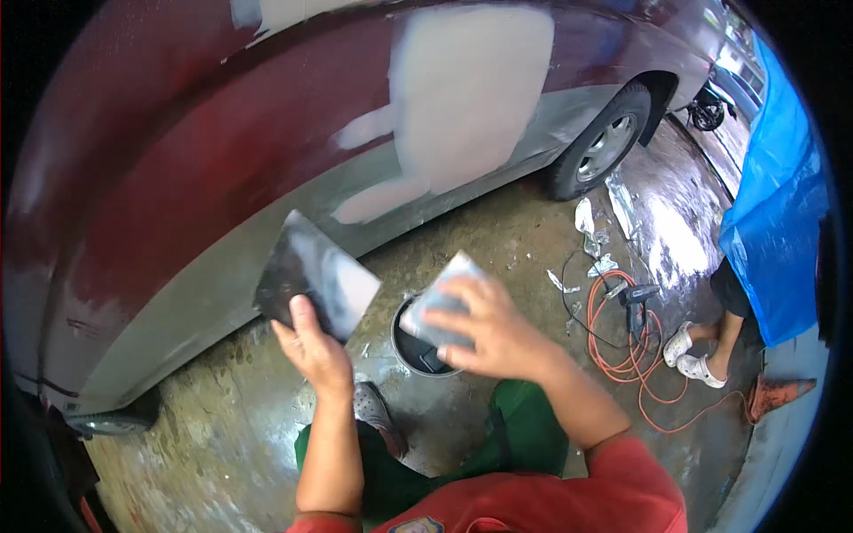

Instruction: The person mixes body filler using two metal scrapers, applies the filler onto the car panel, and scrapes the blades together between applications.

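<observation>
My left hand (315, 351) is closed on a dark, glossy square sheet (302, 262), thumb on its face; the sheet looks wet and reflects light on its right side. In my right hand (489, 329) is a light grey flat pad (434, 311), blurred by motion, with the fingers curled over it. The pad hangs over a round bucket (399, 354) on the floor, partly hidden by it; something dark lies inside. Ahead is the side of a red and grey car (204, 169) with a large pale filler patch (471, 98) and smaller smears of the same colour.
Right of the bucket lie a coiled orange cable (593, 333) and a dark power tool (634, 311). Torn scraps (585, 218) litter the wet floor near the car wheel (609, 147). Another person's legs (730, 333) show below a blue tarp (777, 213), beside an orange cone (777, 397).
</observation>
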A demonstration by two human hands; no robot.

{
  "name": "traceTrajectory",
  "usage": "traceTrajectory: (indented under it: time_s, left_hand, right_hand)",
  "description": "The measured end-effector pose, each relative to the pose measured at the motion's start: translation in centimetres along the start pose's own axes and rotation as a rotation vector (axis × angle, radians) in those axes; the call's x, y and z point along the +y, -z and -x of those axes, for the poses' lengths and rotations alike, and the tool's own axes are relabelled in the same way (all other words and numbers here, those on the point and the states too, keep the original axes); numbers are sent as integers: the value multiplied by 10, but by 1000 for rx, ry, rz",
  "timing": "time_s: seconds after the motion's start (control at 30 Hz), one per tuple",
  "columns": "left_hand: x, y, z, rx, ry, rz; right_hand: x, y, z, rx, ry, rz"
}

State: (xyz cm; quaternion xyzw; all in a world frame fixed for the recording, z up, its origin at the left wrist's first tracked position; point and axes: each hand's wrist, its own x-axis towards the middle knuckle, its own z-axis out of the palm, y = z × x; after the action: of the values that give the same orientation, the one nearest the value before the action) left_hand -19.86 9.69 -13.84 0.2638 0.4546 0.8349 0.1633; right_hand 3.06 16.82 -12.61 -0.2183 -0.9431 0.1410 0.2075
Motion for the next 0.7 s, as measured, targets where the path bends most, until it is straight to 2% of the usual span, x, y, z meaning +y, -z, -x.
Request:
traceTrajectory:
  time_s: [0.03,0.13,0.23,0.4,0.7]
  left_hand:
    - [1,5,-5,8,-34,-36]
    - [4,3,-1,12,121,59]
    - [-3,10,5,-40,159,49]
    - [9,11,11,6,202,102]
    - [8,28,-2,9,193,97]
  right_hand:
    - [6,16,-14,123,-25,38]
    - [21,70,-73,479,-27,231]
    - [36,102,-132,657,-4,318]
    - [32,119,-180,778,-5,348]
    - [44,118,-202,789,11,415]
